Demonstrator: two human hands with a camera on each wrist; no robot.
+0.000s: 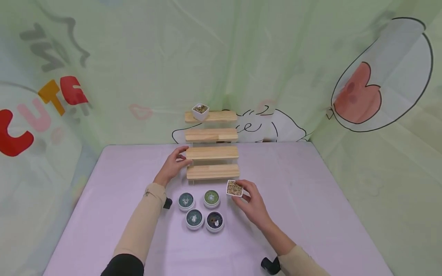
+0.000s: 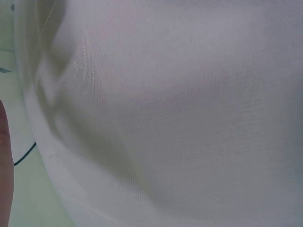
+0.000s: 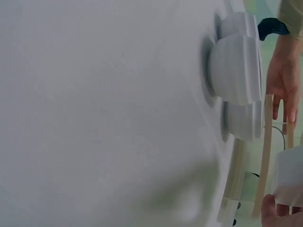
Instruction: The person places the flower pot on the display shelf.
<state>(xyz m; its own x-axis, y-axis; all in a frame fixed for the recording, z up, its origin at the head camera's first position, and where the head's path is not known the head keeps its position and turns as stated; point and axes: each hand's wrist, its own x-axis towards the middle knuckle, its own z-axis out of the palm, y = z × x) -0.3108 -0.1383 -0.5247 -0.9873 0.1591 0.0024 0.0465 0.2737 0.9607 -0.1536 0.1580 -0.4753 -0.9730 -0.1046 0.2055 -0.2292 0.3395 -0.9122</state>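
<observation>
In the head view my right hand [image 1: 253,203] pinches a small white square pot [image 1: 235,188] filled with brownish grains, near the right end of the lowest step. The right wrist view shows this pot's white side [image 3: 289,175] above the curled fingertips [image 3: 268,208]. My left hand [image 1: 171,165] grips the left side of a tiered wooden stand [image 1: 212,153], thumb and fingers around the end of the second step from the bottom. A similar white pot [image 1: 200,112] sits at the left of the top step. Only a sliver of a left finger [image 2: 4,165] shows in the left wrist view.
Several round white pots with dark or green tops, among them a green one [image 1: 211,198] and a dark one [image 1: 215,221], stand before the stand on the pale cloth-covered table [image 1: 297,184]. A printed green curtain [image 1: 155,57] hangs behind and around the table.
</observation>
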